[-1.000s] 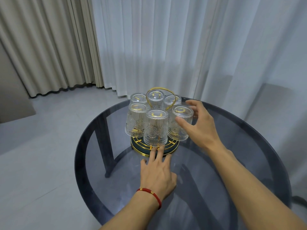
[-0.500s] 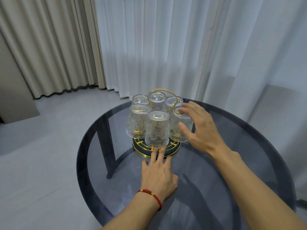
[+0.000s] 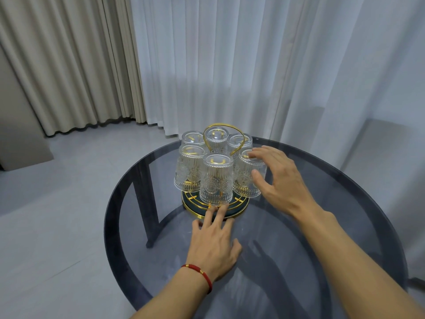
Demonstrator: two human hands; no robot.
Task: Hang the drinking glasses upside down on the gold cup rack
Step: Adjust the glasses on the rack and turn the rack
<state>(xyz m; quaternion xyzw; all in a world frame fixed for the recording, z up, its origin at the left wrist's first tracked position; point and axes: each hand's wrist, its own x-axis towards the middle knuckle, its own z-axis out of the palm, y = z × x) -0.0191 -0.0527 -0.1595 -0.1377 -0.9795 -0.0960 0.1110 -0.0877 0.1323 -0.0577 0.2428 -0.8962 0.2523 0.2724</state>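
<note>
Hovering spread around the glass (image 3: 247,173) at the rack's (image 3: 215,207) three o'clock, the right hand (image 3: 279,180) sits nearest; the left hand (image 3: 212,244) lies flat at six.

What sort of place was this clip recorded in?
Probably a room in a home: floor-length sheer curtains with beige drapes, a pale tiled floor, and a round dark glass table holding a gold cup rack.

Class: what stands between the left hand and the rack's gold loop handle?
Head view: one upside-down glass stands between the left hand and the gold loop handle.
</note>
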